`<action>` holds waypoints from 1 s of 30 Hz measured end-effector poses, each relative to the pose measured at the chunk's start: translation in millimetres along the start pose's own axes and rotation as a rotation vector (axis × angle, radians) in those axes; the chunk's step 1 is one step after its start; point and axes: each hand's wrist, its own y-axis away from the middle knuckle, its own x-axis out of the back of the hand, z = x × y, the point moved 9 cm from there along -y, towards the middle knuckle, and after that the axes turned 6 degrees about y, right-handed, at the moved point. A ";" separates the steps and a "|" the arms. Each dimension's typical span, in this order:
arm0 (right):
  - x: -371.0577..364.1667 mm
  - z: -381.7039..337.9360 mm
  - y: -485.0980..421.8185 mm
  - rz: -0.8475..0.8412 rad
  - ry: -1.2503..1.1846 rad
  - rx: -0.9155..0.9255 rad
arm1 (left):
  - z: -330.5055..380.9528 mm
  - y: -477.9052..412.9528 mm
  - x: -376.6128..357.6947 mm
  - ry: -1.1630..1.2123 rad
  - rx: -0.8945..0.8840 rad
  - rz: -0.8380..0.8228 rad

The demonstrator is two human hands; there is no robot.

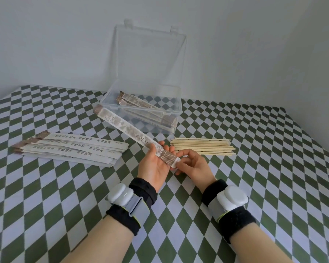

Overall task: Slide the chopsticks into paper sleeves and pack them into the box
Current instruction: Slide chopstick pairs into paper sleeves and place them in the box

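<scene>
Holding one sleeve [125, 126] above the table, I am working near the end of the sleeving step. My left hand [154, 164] is lying palm up under the sleeve's near part, with the thumb curling over it and gripping. My right hand [194, 166] is pinching the patterned near end between thumb and forefinger. The sleeve is sticking out straight toward the box [179, 105], its far end hanging in front of the box's near corner. From that stiffness I am judging it filled, though no stick is showing at the mouth.

For the next move I am expecting to release the right pinch. The sleeve then needs laying lengthwise in the box beside the packed sleeves [141, 107], angled so that it clears the walls.

Counting now, I am seeing:
- one box, its lid standing open
- three or four packed sleeves, overlapping too much to be sure
- a stack [74, 149] of about five empty sleeves, fanning out on the left
- chopsticks [201, 148] piling on the right, well over a dozen and too crowded to count
</scene>
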 end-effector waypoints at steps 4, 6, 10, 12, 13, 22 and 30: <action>-1.0 0.2 -0.5 0.004 0.036 0.003 | -3.3 -1.4 0.4 -0.059 0.008 -0.032; -1.5 1.4 -0.5 0.014 0.047 -0.008 | -0.2 -1.5 1.8 -0.084 -0.021 -0.042; 0.1 -0.3 -0.2 0.026 0.073 -0.008 | 3.4 -1.3 -3.3 -0.089 -0.068 -0.074; 0.9 -1.8 0.1 0.035 0.089 0.000 | 5.0 -1.5 -3.0 -0.094 -0.089 -0.071; 2.3 -1.9 0.5 0.041 0.089 0.003 | 5.2 -1.4 -3.9 -0.105 -0.094 -0.070; -6.2 -4.3 2.6 -0.041 0.215 0.005 | 8.0 0.8 -3.8 -0.130 -0.113 -0.043; -2.0 -2.2 1.1 0.078 0.401 -0.033 | 9.3 -2.2 0.4 -0.060 -0.094 -0.063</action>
